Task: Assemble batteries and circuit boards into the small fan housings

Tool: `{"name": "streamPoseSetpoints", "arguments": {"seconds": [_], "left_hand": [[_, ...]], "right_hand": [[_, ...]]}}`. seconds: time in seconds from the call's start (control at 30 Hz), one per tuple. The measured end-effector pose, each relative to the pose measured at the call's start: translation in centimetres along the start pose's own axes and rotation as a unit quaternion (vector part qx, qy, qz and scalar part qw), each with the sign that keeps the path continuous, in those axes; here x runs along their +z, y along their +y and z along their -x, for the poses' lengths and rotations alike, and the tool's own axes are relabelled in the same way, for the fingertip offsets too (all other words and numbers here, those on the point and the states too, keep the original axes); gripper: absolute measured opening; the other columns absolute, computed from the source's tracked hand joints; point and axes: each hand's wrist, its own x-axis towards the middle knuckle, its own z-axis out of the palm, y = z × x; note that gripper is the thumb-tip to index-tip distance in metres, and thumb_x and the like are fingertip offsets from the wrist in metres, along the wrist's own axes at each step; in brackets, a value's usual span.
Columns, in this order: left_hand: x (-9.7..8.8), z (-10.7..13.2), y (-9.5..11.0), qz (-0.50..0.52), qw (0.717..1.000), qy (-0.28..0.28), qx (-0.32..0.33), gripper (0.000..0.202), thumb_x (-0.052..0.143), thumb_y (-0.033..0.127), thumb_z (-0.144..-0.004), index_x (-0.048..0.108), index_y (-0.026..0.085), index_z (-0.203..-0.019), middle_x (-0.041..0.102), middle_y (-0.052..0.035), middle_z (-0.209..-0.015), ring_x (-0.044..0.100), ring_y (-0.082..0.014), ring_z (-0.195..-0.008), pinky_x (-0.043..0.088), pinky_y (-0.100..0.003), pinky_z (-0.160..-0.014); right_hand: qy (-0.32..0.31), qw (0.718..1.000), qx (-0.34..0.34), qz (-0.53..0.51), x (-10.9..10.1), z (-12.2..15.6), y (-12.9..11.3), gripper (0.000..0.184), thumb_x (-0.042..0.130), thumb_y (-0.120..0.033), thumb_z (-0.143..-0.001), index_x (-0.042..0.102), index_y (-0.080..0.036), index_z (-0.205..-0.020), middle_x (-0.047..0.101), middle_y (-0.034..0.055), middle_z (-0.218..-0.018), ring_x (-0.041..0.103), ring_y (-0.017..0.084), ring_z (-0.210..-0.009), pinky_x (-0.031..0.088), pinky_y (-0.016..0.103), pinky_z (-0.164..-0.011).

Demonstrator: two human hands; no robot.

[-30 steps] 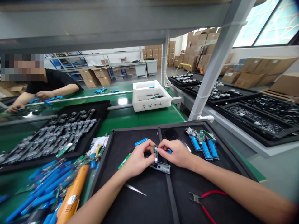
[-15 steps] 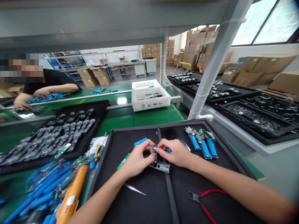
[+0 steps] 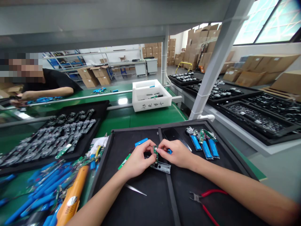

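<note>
Between my two hands stands a small green circuit board point(image 3: 155, 150), tilted nearly upright. My left hand point(image 3: 139, 159) pinches its left side between thumb and fingers. The thumb and forefinger of my right hand point(image 3: 175, 153) close on its upper right edge. Just below lies a grey plastic housing point(image 3: 161, 167), partly behind my left fingers. A blue battery end point(image 3: 169, 151) shows by my right fingers; the rest is hidden. Behind my left hand are a blue battery point(image 3: 141, 142) and another green board point(image 3: 124, 162). Pointed metal tweezers point(image 3: 135, 190) lie beneath my left wrist.
Red-handled cutters point(image 3: 199, 197) lie on the black tray point(image 3: 150, 204); batteries with boards point(image 3: 207, 149) and a phone point(image 3: 174, 135) are behind. At left are an orange tool point(image 3: 73, 194), heaped blue batteries point(image 3: 44, 188) and a tray of housings point(image 3: 104, 108). A white bin point(image 3: 151, 105) stands ahead.
My hands and the circuit board stay almost in place. At far left, the co-worker's arm has drawn back from the blue pile, the hands now closer together.
</note>
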Motion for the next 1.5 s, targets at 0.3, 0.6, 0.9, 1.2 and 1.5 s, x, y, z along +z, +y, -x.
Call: {"name": "streamPoseSetpoints", "arguments": {"seconds": [0.3, 0.6, 0.9, 1.2, 1.5], "left_hand": [[0.08, -0.02, 0.21, 0.013, 1.0, -0.008, -0.005, 0.006, 0.059, 0.016, -0.089, 0.056, 0.018, -0.095, 0.063, 0.0006, -0.085, 0.061, -0.0147, -0.082, 0.046, -0.028, -0.081], [0.04, 0.01, 0.18, 0.004, 1.0, -0.004, -0.001, 0.007, 0.059, 0.017, -0.089, 0.057, 0.018, -0.095, 0.061, 0.0011, -0.085, 0.06, -0.0145, -0.082, 0.046, -0.027, -0.083], [0.06, 0.15, 0.23, -0.003, 1.0, -0.009, 0.015, 0.013, 0.055, 0.016, -0.092, 0.058, 0.018, -0.105, 0.058, 0.0008, -0.09, 0.057, -0.0148, -0.087, 0.044, -0.026, -0.083], [-0.31, -0.03, 0.12, 0.016, 1.0, -0.01, 0.011, 0.012, 0.052, 0.017, -0.094, 0.059, 0.018, -0.104, 0.058, 0.0018, -0.084, 0.054, -0.0141, -0.081, 0.042, -0.026, -0.081], [-0.34, -0.05, -0.32, 0.013, 1.0, -0.011, 0.005, 0.009, 0.06, 0.015, -0.088, 0.054, 0.019, -0.094, 0.058, 0.005, -0.078, 0.055, -0.0123, -0.077, 0.042, -0.025, -0.081]], "right_hand": [[-0.009, 1.0, -0.004, 0.006, -0.02, 0.01, -0.08, 0.014, 0.056, -0.033, -0.101, 0.064, -0.022, -0.097, 0.071, -0.0012, -0.075, 0.065, 0.013, -0.064, 0.043, 0.023, -0.061], [-0.016, 1.0, -0.003, 0.009, 0.01, 0.05, -0.05, 0.015, 0.055, -0.032, -0.101, 0.064, -0.022, -0.097, 0.071, -0.001, -0.074, 0.065, 0.013, -0.063, 0.043, 0.023, -0.062], [-0.001, 0.999, 0.047, -0.015, -0.44, -0.12, -0.33, 0.015, 0.054, -0.035, -0.102, 0.059, -0.023, -0.111, 0.066, -0.0041, -0.069, 0.064, 0.015, -0.064, 0.041, 0.026, -0.065], [-0.021, 0.999, 0.037, -0.001, -0.12, 0.06, -0.15, 0.031, 0.049, -0.036, -0.104, 0.053, -0.023, -0.132, 0.063, -0.0053, -0.068, 0.06, 0.014, -0.061, 0.039, 0.025, -0.063], [-0.026, 0.999, 0.017, 0.018, 0.09, 0.11, 0.16, 0.031, 0.052, -0.034, -0.103, 0.054, -0.025, -0.133, 0.067, -0.0051, -0.073, 0.06, 0.012, -0.06, 0.038, 0.024, -0.06]]}}
